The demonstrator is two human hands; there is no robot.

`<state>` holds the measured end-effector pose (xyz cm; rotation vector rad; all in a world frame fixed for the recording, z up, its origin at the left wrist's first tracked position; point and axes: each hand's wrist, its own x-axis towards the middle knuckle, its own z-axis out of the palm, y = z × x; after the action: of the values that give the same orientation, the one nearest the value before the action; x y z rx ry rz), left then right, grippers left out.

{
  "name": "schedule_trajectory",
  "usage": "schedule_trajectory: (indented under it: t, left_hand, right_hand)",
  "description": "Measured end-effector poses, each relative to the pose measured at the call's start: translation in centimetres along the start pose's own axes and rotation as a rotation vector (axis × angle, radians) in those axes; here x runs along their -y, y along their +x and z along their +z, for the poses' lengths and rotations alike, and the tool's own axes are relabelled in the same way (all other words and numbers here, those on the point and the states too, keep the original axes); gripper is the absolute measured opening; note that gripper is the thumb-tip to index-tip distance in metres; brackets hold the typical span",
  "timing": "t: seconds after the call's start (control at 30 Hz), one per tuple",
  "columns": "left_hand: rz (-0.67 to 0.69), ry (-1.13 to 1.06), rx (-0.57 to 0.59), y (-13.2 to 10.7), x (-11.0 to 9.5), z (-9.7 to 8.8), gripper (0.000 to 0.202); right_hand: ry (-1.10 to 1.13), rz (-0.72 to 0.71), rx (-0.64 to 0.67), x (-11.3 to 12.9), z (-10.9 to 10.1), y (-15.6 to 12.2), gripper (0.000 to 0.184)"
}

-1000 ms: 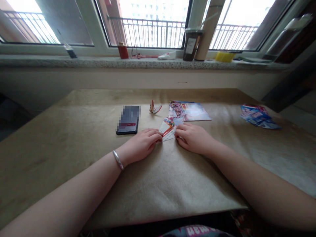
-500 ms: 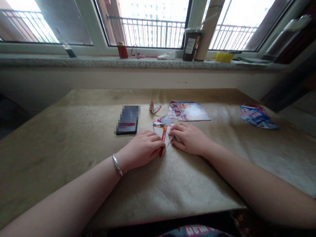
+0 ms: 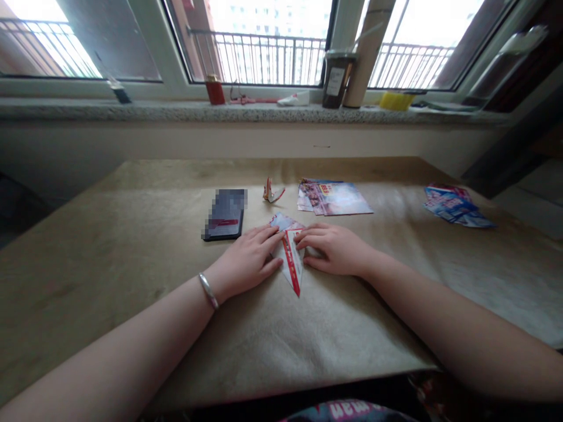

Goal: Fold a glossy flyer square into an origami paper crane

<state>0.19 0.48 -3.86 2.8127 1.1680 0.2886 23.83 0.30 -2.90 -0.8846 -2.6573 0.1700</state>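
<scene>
Paper [image 3: 292,264] has turned, its red tip nearer; it lies between the left hand [image 3: 248,255] and right hand [image 3: 338,249], both loosely spread, fingers touching its sides.

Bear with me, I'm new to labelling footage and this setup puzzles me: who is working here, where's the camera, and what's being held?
There is no machine: these are a person's bare left hand and right hand. Every picture comes from one camera worn on the head, looking forward and down. Both hands rest fingers on a folded paper, its pointed tip toward the person; it lies on the table. Beyond it are a small folded piece and some printed sheets. To the left lies a dark phone-like device, partly pixelated; far right, more colourful papers.
</scene>
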Motion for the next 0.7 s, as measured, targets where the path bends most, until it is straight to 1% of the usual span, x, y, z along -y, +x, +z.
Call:
schedule_trajectory:
  t: [0.1, 0.17, 0.33, 0.5, 0.7]
  left_hand:
    - [-0.016, -0.029, -0.033, -0.1, -0.3, -0.2, 0.051]
    - [-0.026, -0.049, -0.054, -0.1, -0.4, -0.3, 0.050]
    - [-0.007, -0.101, -0.089, -0.2, -0.5, -0.4, 0.051]
    - [-0.004, -0.121, -0.130, -0.2, -0.2, -0.1, 0.049]
    - [0.002, -0.159, -0.146, -0.1, -0.2, -0.2, 0.050]
  right_hand:
    - [-0.007, 0.012, -0.008, 0.2, 0.1, 0.2, 0.020]
    - [-0.024, 0.026, -0.010, 0.4, 0.2, 0.3, 0.024]
    - [-0.079, 0.092, 0.005, 1.0, 0.2, 0.4, 0.042]
    - [-0.139, 0.151, 0.071, 1.7, 0.4, 0.1, 0.069]
    - [-0.140, 0.164, 0.114, 2.2, 0.9, -0.1, 0.084]
